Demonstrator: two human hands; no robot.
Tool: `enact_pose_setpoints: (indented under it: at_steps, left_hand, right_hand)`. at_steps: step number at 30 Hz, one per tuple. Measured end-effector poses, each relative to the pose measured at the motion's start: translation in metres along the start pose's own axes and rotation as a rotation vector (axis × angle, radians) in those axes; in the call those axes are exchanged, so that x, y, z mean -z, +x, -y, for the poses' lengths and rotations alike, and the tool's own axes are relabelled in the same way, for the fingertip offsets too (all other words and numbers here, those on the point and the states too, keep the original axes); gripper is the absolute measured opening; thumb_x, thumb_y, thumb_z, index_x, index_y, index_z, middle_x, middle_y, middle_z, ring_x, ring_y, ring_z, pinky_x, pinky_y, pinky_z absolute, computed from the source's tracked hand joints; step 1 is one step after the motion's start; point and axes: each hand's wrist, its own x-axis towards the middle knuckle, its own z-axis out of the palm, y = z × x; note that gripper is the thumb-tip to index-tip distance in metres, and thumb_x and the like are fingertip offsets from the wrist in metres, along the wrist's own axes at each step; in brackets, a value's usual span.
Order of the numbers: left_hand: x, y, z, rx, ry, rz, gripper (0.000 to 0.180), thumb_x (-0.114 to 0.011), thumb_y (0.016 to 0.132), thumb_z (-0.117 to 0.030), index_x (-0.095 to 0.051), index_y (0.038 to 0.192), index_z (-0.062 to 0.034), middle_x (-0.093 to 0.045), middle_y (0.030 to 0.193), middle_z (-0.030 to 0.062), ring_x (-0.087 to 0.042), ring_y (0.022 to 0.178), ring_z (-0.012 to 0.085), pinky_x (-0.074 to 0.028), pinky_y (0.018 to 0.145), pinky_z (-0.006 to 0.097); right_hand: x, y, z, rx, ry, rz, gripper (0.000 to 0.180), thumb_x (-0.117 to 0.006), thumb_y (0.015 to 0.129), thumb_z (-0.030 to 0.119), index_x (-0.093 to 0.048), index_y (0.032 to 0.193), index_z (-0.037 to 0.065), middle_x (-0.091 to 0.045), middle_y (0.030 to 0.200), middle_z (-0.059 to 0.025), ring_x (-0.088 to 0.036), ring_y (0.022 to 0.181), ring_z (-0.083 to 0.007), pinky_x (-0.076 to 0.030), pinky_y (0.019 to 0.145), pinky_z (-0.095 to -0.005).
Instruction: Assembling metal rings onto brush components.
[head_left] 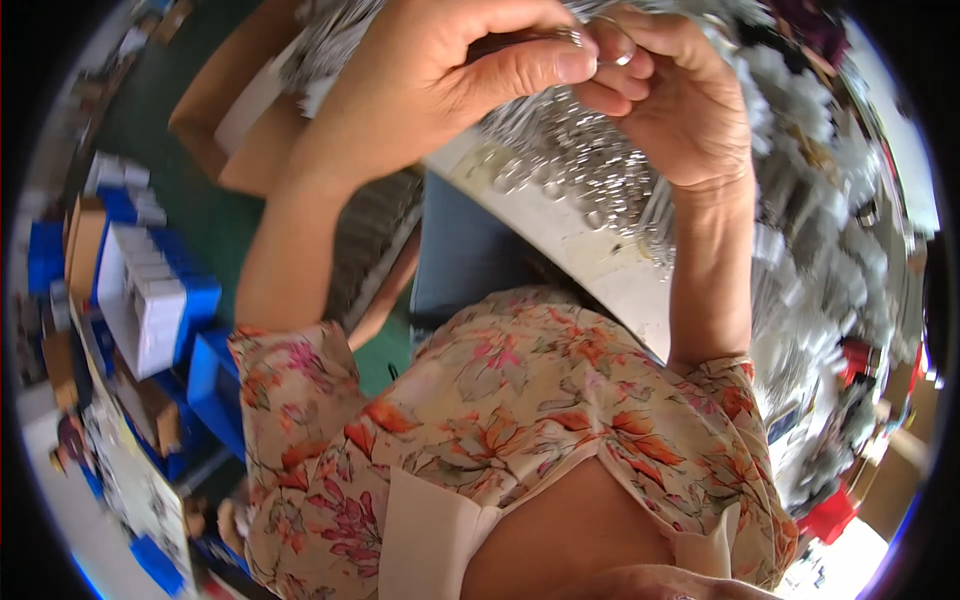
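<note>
Both hands are raised together at the top of the head view, above the table. My left hand (460, 75) is closed, thumb and fingers pinching a thin, shiny metal piece whose end looks coiled; most of it is hidden by the fingers. Close against it, my right hand (690, 105) has its fingertips bent round a small bright metal ring (622, 58). Whether ring and coiled piece are joined I cannot tell. Beneath the hands lies a heap of small silvery metal rings (590, 150) on a pale table (625, 285).
Clear plastic bags (810, 270) crowd the right side. Brown cardboard (245, 120) stands at the upper left. Blue and white boxes (150, 300) are stacked at the left above a green floor (215, 235). A red object (828, 515) lies at the lower right.
</note>
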Motion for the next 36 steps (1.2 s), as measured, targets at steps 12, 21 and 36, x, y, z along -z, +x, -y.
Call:
enact_pose_setpoints:
  at_steps: [12, 21, 36]
  left_hand:
    - [0.025, -0.347, 0.201, 0.878, 0.65, 0.483, 0.023, -0.056, 0.084, -0.03, -0.063, 0.092, -0.0096, -0.06, 0.089, 0.0124, -0.057, 0.089, 0.0315, -0.045, 0.074, 0.04]
    - [-0.018, -0.437, 0.294, 1.091, 0.539, 0.879, 0.023, -0.061, 0.079, -0.032, -0.066, 0.091, -0.0122, -0.065, 0.087, 0.0072, -0.062, 0.086, 0.0275, -0.049, 0.072, 0.041]
    - [-0.032, -0.37, 0.275, 1.119, 0.54, -0.331, 0.023, -0.056, 0.081, -0.022, -0.063, 0.098, -0.0072, -0.062, 0.095, 0.0183, -0.062, 0.087, 0.0304, -0.047, 0.075, 0.039]
  right_hand:
    - [0.04, -0.023, -0.158, -0.053, -1.335, 0.015, 0.01, -0.066, 0.078, 0.009, -0.064, 0.081, 0.0, -0.056, 0.06, -0.0031, -0.05, 0.053, -0.0073, -0.038, 0.048, -0.0215]
    - [0.056, -0.033, -0.182, 0.263, -1.668, 0.094, 0.009, -0.069, 0.07, 0.002, -0.063, 0.076, 0.006, -0.056, 0.061, -0.0036, -0.049, 0.044, -0.0142, -0.038, 0.041, -0.0255]
    - [0.056, -0.028, -0.179, 0.282, -1.65, 0.111, 0.008, -0.069, 0.07, 0.005, -0.064, 0.075, 0.008, -0.053, 0.058, -0.0029, -0.049, 0.044, -0.0155, -0.038, 0.042, -0.0269]
